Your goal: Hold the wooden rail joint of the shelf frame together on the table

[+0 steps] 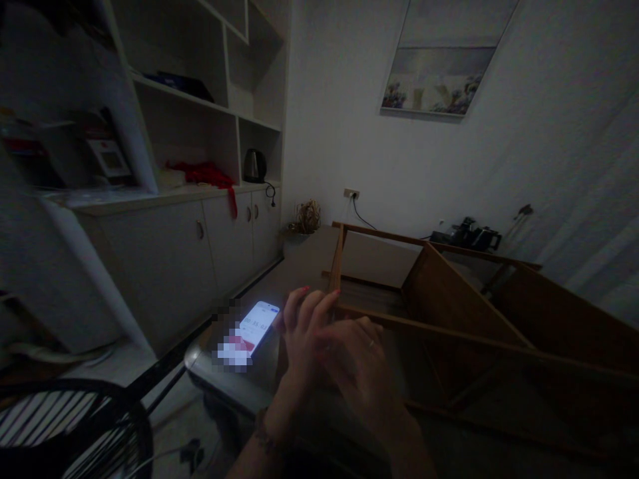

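Note:
My left hand is near the close end of a brown wooden shelf frame, which lies on its side on the table. Its red-nailed fingers are bent but apart, with no held thing visible; one fingertip overlaps the frame's end board in view, and I cannot tell if they touch. Close beside it, my right hand, with a ring, is curled with its fingertips toward the left palm. Whatever those fingers hold, if anything, is hidden in the dim light. A lit phone showing a timer lies left of my hands.
A black fan guard stands at the lower left. White cabinets line the left side, with a kettle and a red cloth on top. Dark appliances sit beyond the frame, near a wall socket with a cord.

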### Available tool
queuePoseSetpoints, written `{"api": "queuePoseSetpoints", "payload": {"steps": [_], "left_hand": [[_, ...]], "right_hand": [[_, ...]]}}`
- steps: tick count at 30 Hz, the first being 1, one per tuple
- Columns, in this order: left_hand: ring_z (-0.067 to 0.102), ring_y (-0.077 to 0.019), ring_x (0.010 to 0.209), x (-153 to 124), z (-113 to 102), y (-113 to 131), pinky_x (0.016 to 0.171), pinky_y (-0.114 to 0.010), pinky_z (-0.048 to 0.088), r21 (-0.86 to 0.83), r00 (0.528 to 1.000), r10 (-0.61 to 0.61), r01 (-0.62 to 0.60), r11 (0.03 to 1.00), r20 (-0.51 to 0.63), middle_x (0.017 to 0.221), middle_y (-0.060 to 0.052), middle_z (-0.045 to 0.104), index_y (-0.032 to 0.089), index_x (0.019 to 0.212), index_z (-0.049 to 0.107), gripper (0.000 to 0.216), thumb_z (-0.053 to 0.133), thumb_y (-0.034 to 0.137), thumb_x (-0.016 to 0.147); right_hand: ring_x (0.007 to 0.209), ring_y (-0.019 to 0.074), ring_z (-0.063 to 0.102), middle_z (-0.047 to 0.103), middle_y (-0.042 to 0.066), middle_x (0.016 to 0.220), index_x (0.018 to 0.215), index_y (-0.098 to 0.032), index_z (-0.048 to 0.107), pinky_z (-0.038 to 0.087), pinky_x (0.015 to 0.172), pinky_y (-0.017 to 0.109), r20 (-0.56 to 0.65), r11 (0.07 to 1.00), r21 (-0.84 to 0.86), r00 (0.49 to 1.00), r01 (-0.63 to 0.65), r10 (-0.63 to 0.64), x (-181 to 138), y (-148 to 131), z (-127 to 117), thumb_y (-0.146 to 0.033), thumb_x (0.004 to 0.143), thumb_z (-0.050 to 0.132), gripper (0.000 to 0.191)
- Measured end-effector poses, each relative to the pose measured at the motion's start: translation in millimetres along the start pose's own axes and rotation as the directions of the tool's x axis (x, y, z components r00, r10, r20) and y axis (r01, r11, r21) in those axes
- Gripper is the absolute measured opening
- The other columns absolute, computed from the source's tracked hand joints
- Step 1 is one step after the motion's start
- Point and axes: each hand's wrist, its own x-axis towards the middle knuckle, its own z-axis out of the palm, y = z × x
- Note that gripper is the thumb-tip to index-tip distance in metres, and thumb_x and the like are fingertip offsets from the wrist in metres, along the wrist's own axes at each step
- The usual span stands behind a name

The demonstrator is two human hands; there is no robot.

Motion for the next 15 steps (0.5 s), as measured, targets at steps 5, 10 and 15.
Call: {"api": "queuePoseSetpoints", "payload": {"steps": [5, 10, 15], "left_hand": [[0.049, -0.0221, 0.120, -0.8, -1.0, 0.9, 0.104, -0.036, 0.028, -0.008, 1.000, -0.013, 0.013, 1.000, 0.018, 0.106, -0.004, 0.066, 0.026, 0.116, 0.064, 0.027, 0.046, 0.040, 0.102], [0.050, -0.0236, 0.121, -2.3, -1.0, 0.3, 0.103, -0.038, 0.029, -0.007, 0.999, -0.027, 0.027, 1.000, 0.028, 0.107, -0.004, 0.067, 0.027, 0.118, 0.063, 0.026, 0.054, 0.039, 0.098], [0.049, -0.0236, 0.121, -0.9, -3.2, 0.0, 0.103, -0.037, 0.028, -0.014, 0.999, -0.009, 0.009, 1.000, 0.045, 0.105, -0.003, 0.067, 0.026, 0.118, 0.064, 0.026, 0.056, 0.040, 0.097]], "right_hand": [[0.083, 0.0185, 0.054, 0.068, -0.002, 0.086, 0.094, -0.025, 0.061, 0.035, 0.079, 0.033, -0.059, 0.999, -0.052, 0.998, 0.011, -0.014, 1.3, -4.6, 3.5, -0.039, 0.104, 0.049, 0.020], [0.079, 0.0183, 0.058, 0.071, -0.001, 0.088, 0.100, -0.025, 0.062, 0.036, 0.077, 0.034, -0.249, 0.997, -0.067, 0.968, -0.046, 0.028, -0.5, -12.8, 20.1, -0.035, 0.102, 0.053, 0.014], [0.081, 0.0175, 0.060, 0.072, -0.001, 0.090, 0.098, -0.024, 0.061, 0.037, 0.077, 0.033, -0.303, 0.997, -0.046, 0.952, -0.065, 0.048, -3.5, -15.0, 29.9, -0.030, 0.101, 0.056, 0.008]]}}
